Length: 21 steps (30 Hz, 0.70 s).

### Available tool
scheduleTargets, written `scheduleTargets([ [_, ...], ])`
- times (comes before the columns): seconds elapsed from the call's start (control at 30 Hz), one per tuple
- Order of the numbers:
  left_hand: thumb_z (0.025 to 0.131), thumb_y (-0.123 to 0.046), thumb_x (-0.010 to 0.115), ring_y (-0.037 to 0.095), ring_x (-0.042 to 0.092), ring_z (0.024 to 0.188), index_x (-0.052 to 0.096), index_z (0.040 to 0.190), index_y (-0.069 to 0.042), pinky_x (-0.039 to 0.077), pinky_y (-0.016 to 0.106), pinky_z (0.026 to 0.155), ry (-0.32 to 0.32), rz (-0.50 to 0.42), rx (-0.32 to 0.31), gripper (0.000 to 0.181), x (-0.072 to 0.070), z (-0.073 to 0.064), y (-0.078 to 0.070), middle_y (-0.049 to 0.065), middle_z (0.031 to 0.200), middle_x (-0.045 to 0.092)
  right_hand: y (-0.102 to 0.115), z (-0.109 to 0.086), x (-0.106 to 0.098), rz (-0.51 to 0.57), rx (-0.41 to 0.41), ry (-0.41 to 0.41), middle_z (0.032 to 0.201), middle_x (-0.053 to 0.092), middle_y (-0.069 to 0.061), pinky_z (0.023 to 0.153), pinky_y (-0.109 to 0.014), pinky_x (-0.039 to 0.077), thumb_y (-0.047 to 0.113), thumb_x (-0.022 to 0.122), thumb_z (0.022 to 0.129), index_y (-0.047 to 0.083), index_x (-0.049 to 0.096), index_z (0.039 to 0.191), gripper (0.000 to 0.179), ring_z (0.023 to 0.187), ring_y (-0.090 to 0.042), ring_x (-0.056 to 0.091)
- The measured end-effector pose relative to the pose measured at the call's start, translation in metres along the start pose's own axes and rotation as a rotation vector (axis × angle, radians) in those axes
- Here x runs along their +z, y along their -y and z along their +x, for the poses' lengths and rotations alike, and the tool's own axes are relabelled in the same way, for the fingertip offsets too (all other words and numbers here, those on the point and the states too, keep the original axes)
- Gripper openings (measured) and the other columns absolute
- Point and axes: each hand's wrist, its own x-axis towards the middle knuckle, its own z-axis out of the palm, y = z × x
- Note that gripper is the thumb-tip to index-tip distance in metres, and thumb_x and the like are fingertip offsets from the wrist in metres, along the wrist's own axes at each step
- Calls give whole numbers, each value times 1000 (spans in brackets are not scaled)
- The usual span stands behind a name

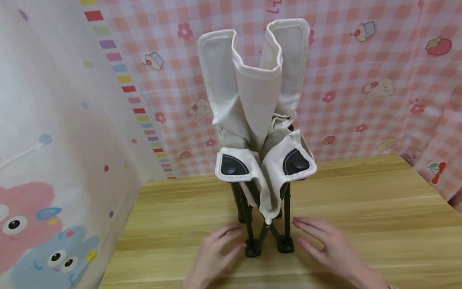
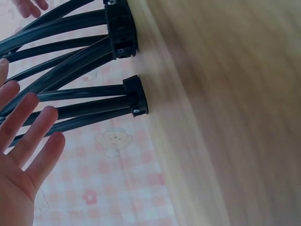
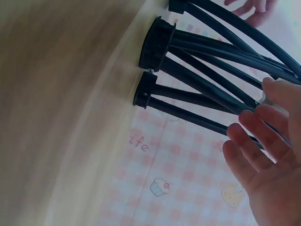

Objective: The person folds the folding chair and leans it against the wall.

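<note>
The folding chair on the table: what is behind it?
Behind the folding chair is a pink checked cloth with printed flowers and strawberries, and part of the wooden table. Whatever the chair covers cannot be seen.

I see off-white cloth point(image 1: 256, 94) on the chair point(image 1: 259, 132), black corner patches point(image 1: 299, 162) trimmed with white stitching, and black legs point(image 1: 287, 212). The table point(image 1: 173, 224) is yellowish brown with streaky wood grain. The checked curtain point(image 1: 346, 64) is pink and white, printed with cupcakes point(image 1: 154, 61), red strawberries point(image 1: 438, 46) and deep-pink flowers point(image 1: 185, 31); the white curtain point(image 1: 61, 92) has coloured dots point(image 1: 45, 139) and pink and blue cartoon figures point(image 1: 29, 197).
</note>
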Motion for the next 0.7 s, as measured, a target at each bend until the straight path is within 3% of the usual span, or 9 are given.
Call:
scheduleTargets([
  [0.07, 87, -25, 86, 16, 77, 104, 80, 109, -15, 65, 24, 91, 23, 11, -15, 26, 1, -1, 0, 1, 116, 79, 1, 0, 3, -5, -4, 29, 120, 79, -7, 120, -3, 35, 44, 58, 107, 9, 78, 120, 42, 105, -23, 74],
  [0.17, 83, -23, 90, 13, 77, 103, 81, 106, -16, 65, 23, 89, 56, 29, -34, 25, 1, -1, -1, -1, 114, 79, 3, 2, 5, -9, -13, 89, 119, 79, -3, 114, -5, 44, 41, 64, 104, 11, 79, 118, 36, 103, -20, 74],
  [0.33, 82, -27, 90, 9, 77, 102, 81, 105, -21, 65, 23, 86, 162, 112, -41, 26, 1, -1, -4, -4, 112, 79, 8, 3, 6, -46, -4, 237, 118, 79, 3, 90, -25, 64, 30, 79, 95, 17, 79, 115, 24, 102, -16, 74],
  [0.43, 88, -33, 85, 10, 77, 102, 80, 108, -23, 66, 25, 87, 254, 123, -52, 23, 0, -1, -7, -4, 115, 79, 12, 0, 7, -50, 5, 307, 117, 78, 2, 85, -35, 67, 23, 84, 87, 18, 79, 115, 29, 102, -17, 74],
  [0.53, 93, -34, 80, 13, 77, 104, 80, 111, -22, 66, 28, 89, 326, 92, -79, 21, 0, 0, -8, -2, 119, 79, 14, -2, 8, -41, 22, 348, 118, 78, 1, 86, -37, 67, 21, 85, 86, 18, 79, 115, 30, 103, -18, 74],
  [0.7, 96, -34, 77, 13, 76, 104, 81, 110, -24, 66, 27, 88, 393, 87, -92, 18, 1, -1, -9, -3, 118, 78, 14, -5, 12, -28, 58, 381, 118, 78, 1, 86, -36, 67, 19, 85, 86, 18, 80, 114, 29, 102, -18, 74],
])
